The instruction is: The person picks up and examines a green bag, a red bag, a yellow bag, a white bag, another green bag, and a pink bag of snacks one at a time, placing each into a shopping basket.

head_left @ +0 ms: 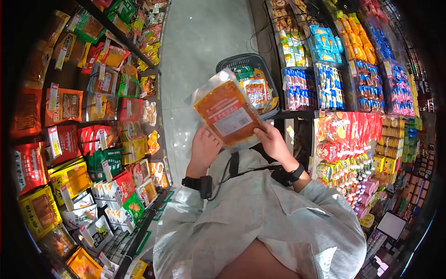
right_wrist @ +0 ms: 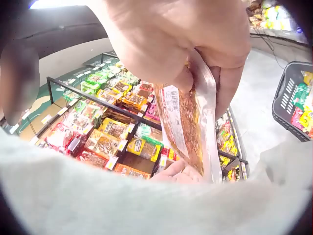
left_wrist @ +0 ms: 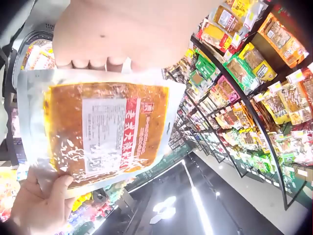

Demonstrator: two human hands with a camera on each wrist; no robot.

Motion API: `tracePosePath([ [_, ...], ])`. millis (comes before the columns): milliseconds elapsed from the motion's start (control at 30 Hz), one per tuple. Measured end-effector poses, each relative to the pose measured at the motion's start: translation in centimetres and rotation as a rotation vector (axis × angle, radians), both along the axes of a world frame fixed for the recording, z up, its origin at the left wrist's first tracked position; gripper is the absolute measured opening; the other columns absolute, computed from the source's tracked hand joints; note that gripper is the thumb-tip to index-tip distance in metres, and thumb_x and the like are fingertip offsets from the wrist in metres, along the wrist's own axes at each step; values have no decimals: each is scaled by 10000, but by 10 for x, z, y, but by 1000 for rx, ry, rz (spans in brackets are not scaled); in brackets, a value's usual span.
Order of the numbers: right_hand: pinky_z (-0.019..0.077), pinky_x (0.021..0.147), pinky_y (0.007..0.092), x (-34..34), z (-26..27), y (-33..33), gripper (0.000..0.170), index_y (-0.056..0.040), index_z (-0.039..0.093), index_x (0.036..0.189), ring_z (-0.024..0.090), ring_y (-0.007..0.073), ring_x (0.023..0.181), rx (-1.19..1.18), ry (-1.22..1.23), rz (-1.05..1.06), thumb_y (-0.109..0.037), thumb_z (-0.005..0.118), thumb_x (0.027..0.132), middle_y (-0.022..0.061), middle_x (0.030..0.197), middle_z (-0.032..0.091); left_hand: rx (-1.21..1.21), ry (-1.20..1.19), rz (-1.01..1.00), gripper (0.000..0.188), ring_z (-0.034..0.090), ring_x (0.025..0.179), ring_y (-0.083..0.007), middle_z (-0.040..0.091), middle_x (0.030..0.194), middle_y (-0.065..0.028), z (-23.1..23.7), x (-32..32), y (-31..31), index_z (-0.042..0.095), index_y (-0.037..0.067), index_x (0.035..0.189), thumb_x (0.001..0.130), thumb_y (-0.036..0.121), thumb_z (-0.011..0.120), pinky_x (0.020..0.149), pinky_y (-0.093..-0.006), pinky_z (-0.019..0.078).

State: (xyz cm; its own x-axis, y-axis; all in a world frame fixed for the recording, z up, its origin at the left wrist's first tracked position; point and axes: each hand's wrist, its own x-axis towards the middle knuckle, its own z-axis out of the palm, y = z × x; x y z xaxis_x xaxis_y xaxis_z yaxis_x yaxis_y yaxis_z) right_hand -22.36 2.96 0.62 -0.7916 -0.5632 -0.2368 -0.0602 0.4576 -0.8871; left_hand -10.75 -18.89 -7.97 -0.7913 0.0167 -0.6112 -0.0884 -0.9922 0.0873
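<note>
A clear sealed packet [head_left: 227, 111] of orange-brown food, with a red and white label, is held up in front of the body. My right hand [head_left: 274, 143] pinches its lower right edge, thumb on the front. At its lower left edge my left hand [head_left: 206, 145] grips it, the fingers partly behind it. The left wrist view shows the packet [left_wrist: 107, 132] broadside, with the left hand [left_wrist: 127, 34] at its edge and the right thumb on the opposite corner. Seen nearly edge-on, the packet [right_wrist: 183, 127] hangs from the right hand [right_wrist: 181, 44] in the right wrist view.
A dark basket [head_left: 277, 88] holding several colourful packets stands beyond the held packet. Shelves of packaged food [head_left: 69, 181] line the left side; snack racks [head_left: 330, 88] line the right. Grey floor [head_left: 209, 28] runs between them.
</note>
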Motion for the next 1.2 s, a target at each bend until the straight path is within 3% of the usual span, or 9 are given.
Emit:
tracePosePath([
  [33,487,819,336,-3,0,-1,282,9,591,1227,606,164,871,-35,2,-22,-142,552,992,151,973,687,-35,9,-45,371,543,1242,-273,592,1314,-98,3,-2,2,539,77,1286,1022,319,444,1078,-428,407],
  [67,463,865,297,-5,2,1,264,7,600,1217,566,111,931,-39,-109,-42,-124,552,992,72,1021,687,-58,21,-94,361,550,1234,-266,588,1321,-99,4,-3,4,532,68,1295,1024,292,451,1075,-424,412],
  [200,448,848,271,-10,-8,10,232,-2,626,1183,548,80,921,-117,-353,-170,-125,558,997,-14,1005,646,-192,66,-239,333,579,1199,-234,591,1319,-104,11,-13,18,516,46,1320,1023,194,485,1049,-398,443],
  [433,550,756,277,-20,-11,43,369,-32,548,1302,616,116,988,-311,-649,-369,-246,598,1006,47,1092,645,-223,70,-418,342,598,1155,-209,606,1282,-90,5,-48,39,495,45,1335,1019,176,514,942,-355,500],
  [633,529,895,314,-58,-19,102,500,-28,467,1382,617,161,1047,-403,-672,-384,-329,597,1004,95,1237,597,-288,41,-400,409,585,984,-197,627,1125,-78,28,-97,86,448,158,1427,1037,275,485,866,-340,471],
  [667,498,947,327,-65,-17,109,571,-43,379,1460,603,185,1086,-485,-667,-384,-323,586,1008,118,1324,560,-258,30,-386,488,570,979,-198,619,1111,-80,31,-102,92,385,227,1503,1035,323,485,893,-355,459],
  [767,489,949,326,-90,-13,133,630,-71,291,1520,593,191,1101,-535,-693,-406,-319,570,1013,128,1362,540,-266,2,-348,565,594,966,-195,630,1108,-94,44,-127,118,317,209,1550,1026,318,497,875,-339,481],
  [1000,480,893,267,-123,-45,181,339,-76,610,1292,606,107,978,-469,-804,-399,-243,573,1000,23,1142,665,-264,-95,-255,426,649,836,-167,678,959,-53,41,-127,165,488,115,1386,987,249,558,771,-309,536],
  [1200,477,872,267,-139,-59,181,236,-84,630,1182,606,99,937,-448,-860,-338,-224,564,1004,-2,1037,659,-150,-260,-6,161,615,746,-137,628,811,-6,25,-104,177,623,100,1073,956,207,594,724,-287,516],
])
